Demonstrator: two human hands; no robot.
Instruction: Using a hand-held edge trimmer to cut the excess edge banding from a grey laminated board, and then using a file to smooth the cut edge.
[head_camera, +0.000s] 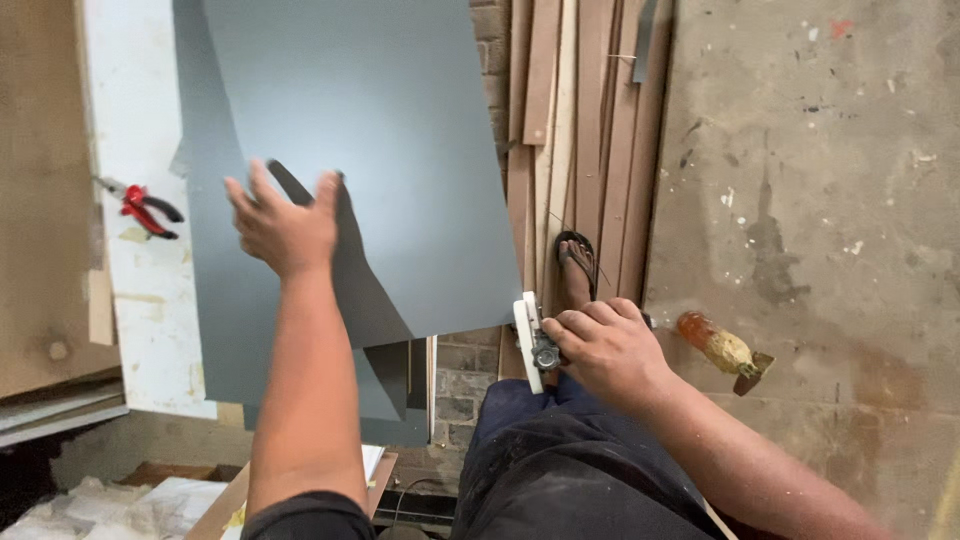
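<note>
My left hand (283, 222) is spread with fingers apart and rests on a large grey laminate sheet (360, 130) that lies over a white board. A darker grey strip of the sheet curls up beside the hand. My right hand (608, 350) is closed around a small white and metal hand cutter (533, 342), held just off the sheet's lower right corner, above my knee.
Red-handled pliers (145, 209) lie on the white board (135, 120) at the left. Wooden planks (585, 140) are stacked along the floor at centre right, with my sandalled foot (577, 268) on them. A trowel with an orange handle (725, 350) lies on the concrete floor.
</note>
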